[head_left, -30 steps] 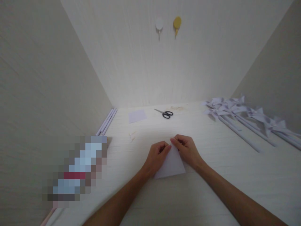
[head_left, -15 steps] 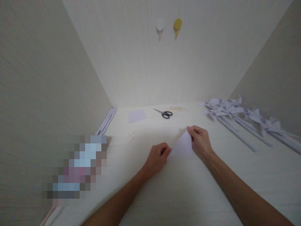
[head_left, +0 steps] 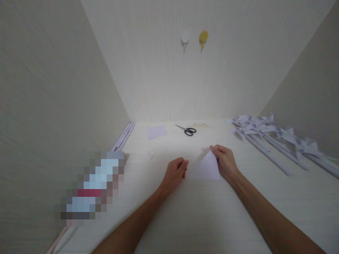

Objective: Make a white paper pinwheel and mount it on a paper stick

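Head view: two hands (head_left: 174,173) (head_left: 225,161) pinch one paper triangle (head_left: 206,168).

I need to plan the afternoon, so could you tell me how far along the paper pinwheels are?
Done: a row of finished pinwheels lies at the right. In hand: a folded paper is pinned flat by the left hand and right hand. Left: a paper square, sticks and scissors wait untouched.
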Available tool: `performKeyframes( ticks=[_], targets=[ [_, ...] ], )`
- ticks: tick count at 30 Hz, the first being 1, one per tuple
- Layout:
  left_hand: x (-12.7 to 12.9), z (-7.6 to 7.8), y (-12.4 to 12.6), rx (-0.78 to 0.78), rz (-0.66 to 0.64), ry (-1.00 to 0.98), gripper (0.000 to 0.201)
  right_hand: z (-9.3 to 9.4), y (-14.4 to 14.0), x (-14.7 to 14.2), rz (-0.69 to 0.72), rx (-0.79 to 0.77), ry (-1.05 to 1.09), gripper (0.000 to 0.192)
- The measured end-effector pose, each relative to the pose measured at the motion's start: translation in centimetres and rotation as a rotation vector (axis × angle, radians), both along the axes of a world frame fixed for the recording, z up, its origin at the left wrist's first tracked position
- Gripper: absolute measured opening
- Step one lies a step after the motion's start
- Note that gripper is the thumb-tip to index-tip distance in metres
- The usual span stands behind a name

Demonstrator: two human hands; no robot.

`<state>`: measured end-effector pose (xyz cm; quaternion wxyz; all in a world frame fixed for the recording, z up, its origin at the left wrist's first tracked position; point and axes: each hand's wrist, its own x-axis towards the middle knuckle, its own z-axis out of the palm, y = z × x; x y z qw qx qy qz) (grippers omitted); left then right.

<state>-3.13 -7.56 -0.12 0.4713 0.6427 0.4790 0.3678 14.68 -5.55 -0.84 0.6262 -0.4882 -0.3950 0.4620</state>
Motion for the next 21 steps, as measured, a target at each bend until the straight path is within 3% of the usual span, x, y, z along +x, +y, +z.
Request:
performKeyframes(
  ticks=[4,8,15,21],
  targets=[
    [0.2,-0.1,0.0,0.075,-0.115,0.068,0.036,0.1,-0.8,-2.3,0.168,-0.025,-0.145,0.037],
    [0.3,0.1,-0.2,0.13,-0.137,0.113,0.033,0.4,-1.4,-3.2,0.22,-0.031,-0.248,0.037],
    [0.3,0.2,-0.3,0.137,-0.172,0.154,0.028,0.2,-1.2,-2.8,0.188,-0.003,-0.292,0.036],
    [0.4,-0.3,-0.3,0.173,-0.203,0.192,0.028,-0.6,-0.1,-0.7,0.014,0.043,-0.121,0.034]
  ],
)
